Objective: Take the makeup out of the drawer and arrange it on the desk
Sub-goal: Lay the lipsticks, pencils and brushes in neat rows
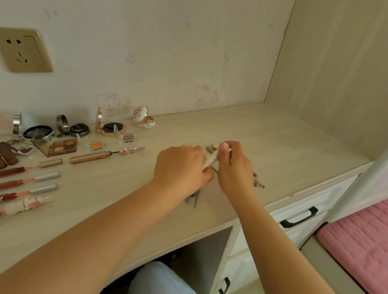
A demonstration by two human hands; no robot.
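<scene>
Now you are in the arranging step, not the fetching one: both hands work over the desk [281, 139] and the drawer [299, 216] at its right end sits closed. Your left hand [182, 166] has its fingers curled round a bundle of slim pencils and tubes, whose grey ends [194, 199] stick out below the wrist. Your right hand [233, 166] pinches the top of a pale, cream-coloured stick [210, 162] between thumb and fingers, seemingly drawing it out of that bundle (whether it is being uncapped instead, I cannot tell). A couple more pencils [258, 183] lie on the desk just beside the right hand.

The rest of the makeup is already set out on the left: open compacts [112, 128] along the wall, small palettes [59, 148] in front of them, and lip glosses [11, 183] in a row with their caps off.

Next, I judge, you need to free that one stick cleanly while the left hand keeps the others from scattering, then lay it down parallel to the row, near the rose-gold liner [104, 155].
</scene>
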